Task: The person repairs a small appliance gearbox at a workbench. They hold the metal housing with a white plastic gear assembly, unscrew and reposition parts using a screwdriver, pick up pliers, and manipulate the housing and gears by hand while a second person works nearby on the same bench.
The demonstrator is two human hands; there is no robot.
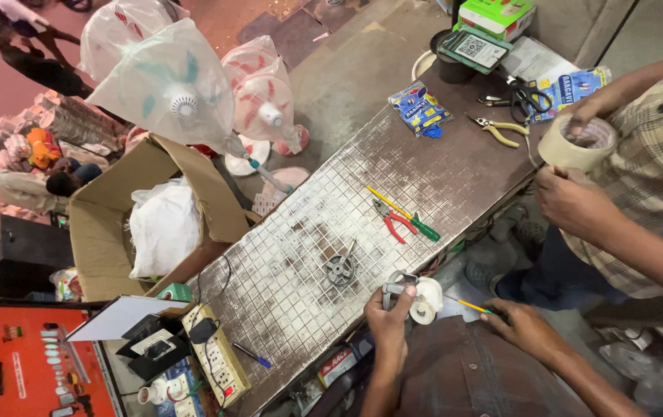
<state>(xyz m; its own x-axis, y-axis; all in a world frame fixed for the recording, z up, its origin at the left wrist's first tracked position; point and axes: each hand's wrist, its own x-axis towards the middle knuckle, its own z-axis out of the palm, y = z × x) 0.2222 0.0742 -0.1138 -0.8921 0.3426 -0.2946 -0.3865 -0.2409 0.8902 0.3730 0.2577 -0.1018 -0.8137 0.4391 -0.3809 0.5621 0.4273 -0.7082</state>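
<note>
White tape roll (pixel 425 301) sits at the table (pixel 424 166) edge, pinched with a metal part in the left hand (pixel 389 320). It looks light and stiff. The right hand (pixel 525 328) fingers close on a thin screwdriver (pixel 477 308).

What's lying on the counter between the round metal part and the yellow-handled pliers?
In the head view, between the round metal part and the yellow-handled pliers lie red-handled pliers and a green-handled screwdriver, side by side.

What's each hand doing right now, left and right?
Left hand: closed on a white fitting with a metal clamp at the table's edge.
Right hand: closed on a thin yellow-handled tool.
</note>
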